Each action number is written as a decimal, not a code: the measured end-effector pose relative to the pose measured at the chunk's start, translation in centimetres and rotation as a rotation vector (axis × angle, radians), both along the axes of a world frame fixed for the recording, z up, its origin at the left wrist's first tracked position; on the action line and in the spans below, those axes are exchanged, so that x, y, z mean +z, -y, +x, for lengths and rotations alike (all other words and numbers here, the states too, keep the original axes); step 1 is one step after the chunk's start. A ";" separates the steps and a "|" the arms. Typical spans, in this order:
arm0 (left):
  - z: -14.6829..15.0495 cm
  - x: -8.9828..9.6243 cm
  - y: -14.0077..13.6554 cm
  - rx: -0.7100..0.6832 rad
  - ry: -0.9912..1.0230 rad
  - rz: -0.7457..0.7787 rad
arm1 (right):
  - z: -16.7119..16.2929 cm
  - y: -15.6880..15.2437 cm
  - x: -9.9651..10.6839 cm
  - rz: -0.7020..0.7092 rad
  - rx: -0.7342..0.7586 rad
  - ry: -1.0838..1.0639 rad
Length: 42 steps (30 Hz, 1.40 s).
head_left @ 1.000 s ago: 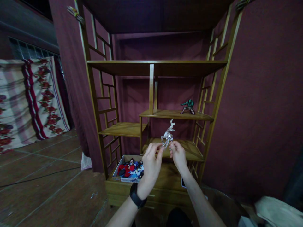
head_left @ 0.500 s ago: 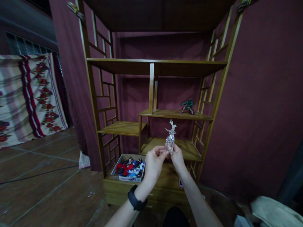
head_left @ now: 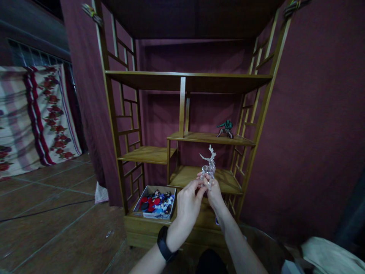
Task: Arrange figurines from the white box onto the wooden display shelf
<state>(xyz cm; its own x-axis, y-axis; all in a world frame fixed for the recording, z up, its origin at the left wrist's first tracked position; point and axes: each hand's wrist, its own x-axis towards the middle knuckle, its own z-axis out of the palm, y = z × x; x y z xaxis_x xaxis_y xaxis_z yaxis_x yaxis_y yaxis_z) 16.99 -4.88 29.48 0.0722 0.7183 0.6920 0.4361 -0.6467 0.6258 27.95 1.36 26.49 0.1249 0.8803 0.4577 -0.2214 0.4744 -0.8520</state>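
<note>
A clear, glassy deer figurine [head_left: 209, 168] with tall antlers stands upright between my hands, in front of the wooden shelf unit. My left hand [head_left: 189, 199], with a dark band on the wrist, pinches the figurine's lower part with thumb and fingers. Its legs also rest against my right hand [head_left: 214, 193], whose fingers are closed around them from behind and partly hidden. Behind the figurine lies a bare lower shelf board [head_left: 182, 176]. Above it, a dark green crouching figure [head_left: 226, 129] stands on the middle right shelf [head_left: 196, 136].
An open box [head_left: 154, 216] of small red, black, blue and white figures sits on the unit's base at left. A shorter shelf [head_left: 146, 154] is above it. The unit's right post [head_left: 262, 110] rises beside the wall. A pale cloth bundle [head_left: 330, 253] lies at lower right.
The deer figurine has turned from a narrow end view to a more sideways one and shifted slightly right. My left hand has moved a little right with it.
</note>
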 end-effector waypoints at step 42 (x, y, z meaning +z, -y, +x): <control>-1.9 -0.5 -4.7 -0.058 0.385 -0.151 | 0.9 4.6 4.1 0.207 -0.389 0.470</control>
